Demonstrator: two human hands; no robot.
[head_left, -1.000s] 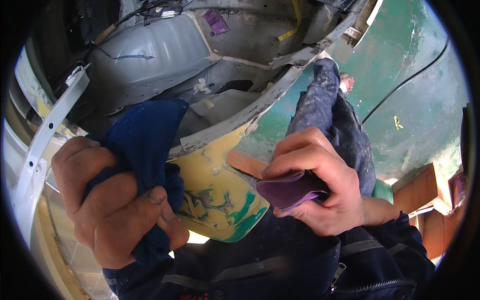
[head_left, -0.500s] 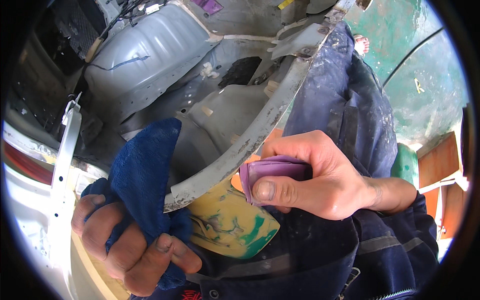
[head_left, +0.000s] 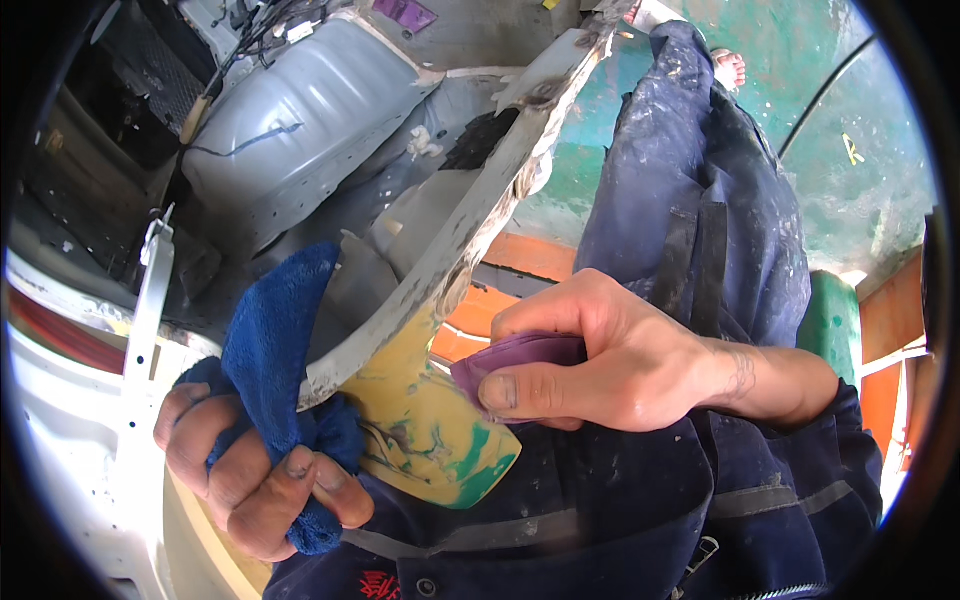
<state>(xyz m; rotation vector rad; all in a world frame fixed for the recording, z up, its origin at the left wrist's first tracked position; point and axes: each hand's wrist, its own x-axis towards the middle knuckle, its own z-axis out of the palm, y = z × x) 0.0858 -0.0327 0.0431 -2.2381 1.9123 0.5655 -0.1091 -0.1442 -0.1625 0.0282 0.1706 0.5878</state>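
My left hand (head_left: 250, 480) is closed round a crumpled blue cloth (head_left: 270, 330), one flap standing up beside the grey metal edge (head_left: 470, 230) of a car body. My right hand (head_left: 610, 370) grips a folded purple sheet (head_left: 520, 350), thumb pressed on top, at the edge of a curved panel end (head_left: 430, 455) coated in yellow filler with green patches. The sheet is close to that filler; whether it touches cannot be made out.
A grey body interior (head_left: 290, 110) with wiring (head_left: 225, 60) and a purple scrap (head_left: 400, 12) fills the upper left. A white bracket (head_left: 145, 340) stands left. My trouser leg and bare toes rest right, over green floor (head_left: 840, 200) with a black cable, beside orange boards (head_left: 890, 300).
My right hand has turned, thumb now over the purple sheet, and moved slightly left toward the filler. My left hand still holds the cloth, lower in view. The view has shifted.
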